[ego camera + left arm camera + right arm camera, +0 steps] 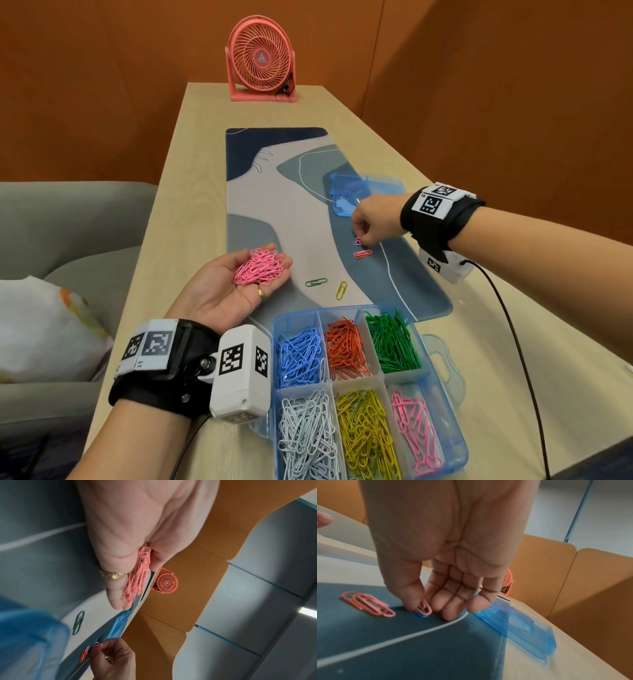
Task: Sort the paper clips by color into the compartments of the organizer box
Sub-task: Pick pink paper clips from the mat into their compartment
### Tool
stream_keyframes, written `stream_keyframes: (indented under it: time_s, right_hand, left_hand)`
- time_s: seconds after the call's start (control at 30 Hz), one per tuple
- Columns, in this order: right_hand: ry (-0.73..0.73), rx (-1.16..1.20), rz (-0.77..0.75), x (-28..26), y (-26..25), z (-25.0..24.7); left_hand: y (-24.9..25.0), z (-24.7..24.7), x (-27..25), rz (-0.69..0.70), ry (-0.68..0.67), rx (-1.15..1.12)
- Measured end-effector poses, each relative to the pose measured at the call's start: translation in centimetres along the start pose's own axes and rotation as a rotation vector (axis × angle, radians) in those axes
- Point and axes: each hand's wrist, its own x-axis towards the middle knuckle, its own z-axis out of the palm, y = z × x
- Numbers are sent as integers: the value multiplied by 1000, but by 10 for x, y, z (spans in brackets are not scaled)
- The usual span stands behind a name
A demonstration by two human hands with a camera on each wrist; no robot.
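I have the table point(164, 212) running away from me, with the desk mat point(260, 205) laid along its middle and the organizer box point(445, 383) at the mat's near edge, close to my body, so both hands can reach it without stretching. Its lid point(346, 192) sits off at the mat's right edge, out of the way, I judge, to leave the compartments free.

The box has six compartments: blue, orange and green clips along the far row, white, yellow and pink along the near row. A few yellow ones seem to stray at the divider beside the blue. The pink compartment, at the near right corner, looks the thinnest filled.

My left hand point(236, 284) lies palm up and flat-fingered over the mat's left edge, serving as a tray for a heap of pink clips point(261, 268); collecting there should save a trip to the box for every clip.

My right hand point(373, 221) reaches down near the mat's right edge, thumb and forefinger pinching a pink clip point(424, 607) that lies over a blue clip point(421, 615). Just beside it lies another pair of pink clips point(368, 605). A green clip point(315, 282) and a yellow clip point(341, 290) wait near the mat's near edge, just beyond the box.
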Motion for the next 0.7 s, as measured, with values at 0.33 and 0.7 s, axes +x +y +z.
stream_keyframes:
  time_s: [0.33, 0.7]
  right_hand:
    - [49, 104, 21, -6, 5, -10]
    - [85, 282, -379, -19, -97, -49]
  left_hand:
    - [0, -1, 1, -4, -1, -6]
    - [-3, 2, 2, -34, 10, 13]
